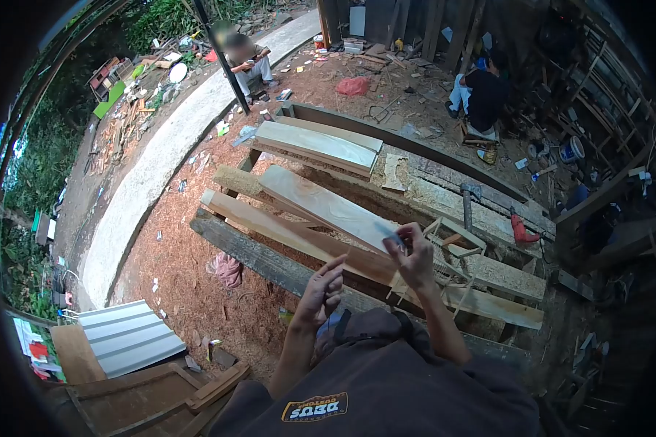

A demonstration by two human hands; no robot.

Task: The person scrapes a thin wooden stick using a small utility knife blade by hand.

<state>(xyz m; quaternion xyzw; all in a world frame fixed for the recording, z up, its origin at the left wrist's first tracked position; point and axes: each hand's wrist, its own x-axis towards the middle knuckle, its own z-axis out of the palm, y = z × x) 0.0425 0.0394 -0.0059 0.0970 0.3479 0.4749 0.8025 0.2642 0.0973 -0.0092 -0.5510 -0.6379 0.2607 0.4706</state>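
So there's a small blue-grey piece (391,235) pinched between the thumb and fingers of the right hand (415,261), up over the near end of a pale plank (321,204). Too blurry to say what it is exactly. Left hand (322,295) is just beside it, not touching the right one, fingers curled and fingertips bunched up. Might be something skinny in there, honestly can't tell.

Under the hands, a longer brown board (270,227) runs next to the pale plank, with a weathered grey beam (244,246) on its outer side. To the right of the right hand there's a light wooden frame (455,237) lying over the boards, then a long-handled tool (469,207) (hammer or hatchet, not sure) and a red power tool (522,230) past that.

Further out, wood shavings (175,251) cover the ground, plus a red plastic bag (353,86). One person (249,64) sits by the concrete path (149,175), another (486,95) sits hunched over at upper right.
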